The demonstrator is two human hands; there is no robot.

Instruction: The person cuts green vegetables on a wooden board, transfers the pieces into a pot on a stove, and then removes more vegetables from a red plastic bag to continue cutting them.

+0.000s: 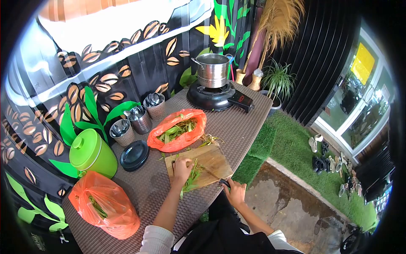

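On the brown woven-pattern table lies a wooden cutting board (215,160) with leafy green stems (193,178) on it. My left hand (182,170) is closed at the left part of the board, beside the stems; what its fingers hold is too small to make out. My right hand (235,192) is wrapped round the black handle of a knife (210,172), whose blade lies across the board towards the stems. Just behind the board, an open orange plastic bag (196,134) holds more greens. Some roots (211,139) lie between bag and board.
A metal pot (212,72) stands on a black gas stove (211,98) at the back. Along the wall are cutlery cups (140,122), dark plates (134,155) and a green lidded container (93,154). A second orange bag (105,207) sits front left. Shoes (325,163) lie beyond.
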